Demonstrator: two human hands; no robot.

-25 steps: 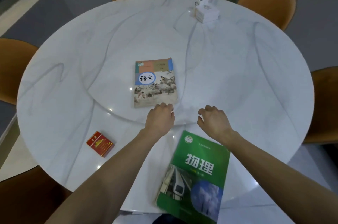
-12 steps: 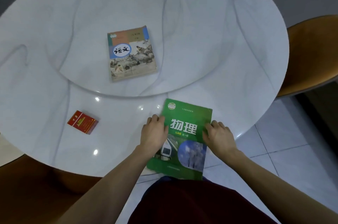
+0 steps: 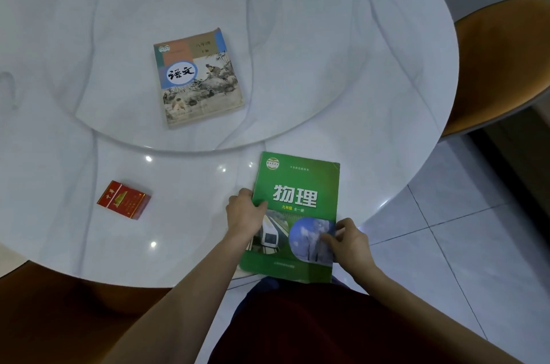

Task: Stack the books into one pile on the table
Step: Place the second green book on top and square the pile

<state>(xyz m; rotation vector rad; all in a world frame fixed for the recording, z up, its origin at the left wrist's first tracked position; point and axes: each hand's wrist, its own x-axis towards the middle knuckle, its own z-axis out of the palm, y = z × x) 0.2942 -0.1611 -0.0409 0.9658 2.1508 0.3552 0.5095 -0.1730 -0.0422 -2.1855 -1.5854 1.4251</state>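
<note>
Head view, sole view.

Worktop (image 3: 342, 72): round, white, grey-veined, with a raised round centre panel.

Green book (image 3: 294, 215): at the near edge of the worktop, right of centre, its bottom end overhanging the edge toward the lap. Cover title "物理", with a smaller yellow and white line beneath, partly legible as "九年级 全一册"; round logo at the top left corner; train and blue circular picture lower down. Held at both long sides, probably for an even lift without bending the cover.

Left hand (image 3: 245, 216): grip clamped on the left edge of the green book, thumb over the cover, fingers hidden below.

Right hand (image 3: 349, 241): grip clamped on the lower right edge of the green book, thumb and fingertips on the cover beside the blue circle.

Beige book (image 3: 198, 76): flat on the centre panel, toward its near edge, well apart from the green book, slightly turned. Title "语文" in a white oval; small print above unclear; painted scene below. Likely base of the pile, being the one left lying.

Red pack (image 3: 124, 199): near the left part of the near edge, apart from both books; gold characters too small to read.

Orange chair (image 3: 500, 66): beside the right edge of the worktop.

Stacking not yet done.
</note>
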